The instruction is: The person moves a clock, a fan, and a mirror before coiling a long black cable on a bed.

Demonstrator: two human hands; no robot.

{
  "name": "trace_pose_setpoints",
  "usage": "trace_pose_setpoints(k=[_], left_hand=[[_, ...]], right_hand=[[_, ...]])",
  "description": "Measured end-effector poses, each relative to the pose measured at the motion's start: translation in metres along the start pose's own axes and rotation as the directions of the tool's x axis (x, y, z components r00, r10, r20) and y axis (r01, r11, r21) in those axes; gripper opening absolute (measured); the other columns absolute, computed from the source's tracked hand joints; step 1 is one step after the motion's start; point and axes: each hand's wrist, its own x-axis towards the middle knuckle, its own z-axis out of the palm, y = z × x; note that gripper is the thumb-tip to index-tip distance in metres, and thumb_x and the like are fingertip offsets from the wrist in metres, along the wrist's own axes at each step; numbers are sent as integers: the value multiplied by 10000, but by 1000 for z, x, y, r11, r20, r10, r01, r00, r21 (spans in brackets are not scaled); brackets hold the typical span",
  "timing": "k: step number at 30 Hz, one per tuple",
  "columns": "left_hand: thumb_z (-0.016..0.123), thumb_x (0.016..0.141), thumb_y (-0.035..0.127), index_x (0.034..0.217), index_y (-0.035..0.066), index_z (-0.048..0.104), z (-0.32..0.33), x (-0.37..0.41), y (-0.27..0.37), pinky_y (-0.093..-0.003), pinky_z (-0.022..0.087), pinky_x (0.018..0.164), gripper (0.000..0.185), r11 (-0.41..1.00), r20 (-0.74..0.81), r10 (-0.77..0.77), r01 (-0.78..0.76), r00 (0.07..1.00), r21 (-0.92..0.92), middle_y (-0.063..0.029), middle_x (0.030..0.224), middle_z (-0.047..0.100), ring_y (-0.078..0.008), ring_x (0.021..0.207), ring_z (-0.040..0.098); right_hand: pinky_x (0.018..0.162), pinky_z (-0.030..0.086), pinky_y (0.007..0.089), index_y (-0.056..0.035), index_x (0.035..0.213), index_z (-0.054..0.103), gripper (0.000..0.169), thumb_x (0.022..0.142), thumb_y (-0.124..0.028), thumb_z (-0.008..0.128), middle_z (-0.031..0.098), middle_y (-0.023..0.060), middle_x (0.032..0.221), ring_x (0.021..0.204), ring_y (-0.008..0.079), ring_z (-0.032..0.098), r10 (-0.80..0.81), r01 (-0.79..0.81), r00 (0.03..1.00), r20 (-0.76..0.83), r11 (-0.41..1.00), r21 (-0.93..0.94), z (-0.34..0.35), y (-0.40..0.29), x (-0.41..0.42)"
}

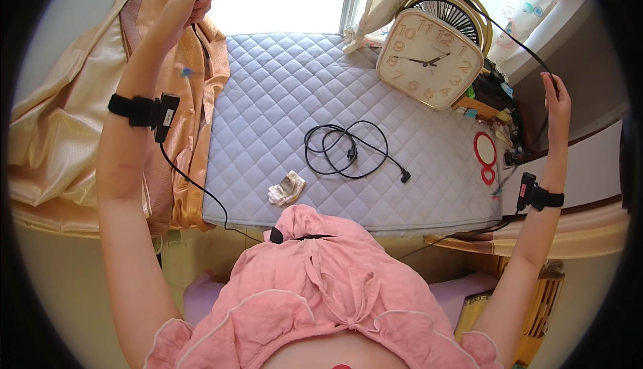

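My left hand (193, 4) is raised at the upper left, closed on a thin black cable that hangs below it past the curtain. At the right, my right hand (556, 92) pinches a black cable (507, 34) between thumb and fingers; this cable runs up to the top edge. Whether both hands hold one cable cannot be told. Before me, a loosely coiled black power cord (387, 155) with a plug at one end and an angled connector at the other lies on the quilted mattress pad (261, 117). A crumpled white cloth or sock (287, 188) lies near the front edge.
A square wall clock (429, 60) leans against a fan (447, 9) at the back right. A red-framed mirror (485, 149) lies at the right, beside small items on a shelf. Shiny gold curtains (65, 132) hang at the left. Black wires trail from both wrist straps.
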Motion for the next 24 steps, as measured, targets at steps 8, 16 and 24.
trace_pose_setpoints(k=[8,16,24], left_hand=[[371,929,351,793,107,475,18,-30,-18,-164,164,401,298,875,323,-91,230,942,-427,80,544,238,-11,444,206],[376,924,345,901,67,512,86,-42,-23,-177,297,484,311,803,357,33,188,934,-566,35,635,411,-50,526,360],[269,924,452,1089,27,556,161,-37,-10,-276,354,921,539,920,430,210,-29,878,-390,-88,1060,594,-136,1033,512]], right_hand=[[403,195,191,-82,700,429,254,905,-228,465,261,-53,571,469,38,237,132,-436,890,437,534,725,69,-38,-23],[409,206,191,-43,846,474,210,924,-228,414,249,-49,558,463,42,220,-248,-647,698,672,183,740,148,-108,-33],[435,236,203,-33,1128,415,257,935,-187,344,286,-29,566,459,70,263,-261,-600,755,602,96,794,222,-160,-26]])
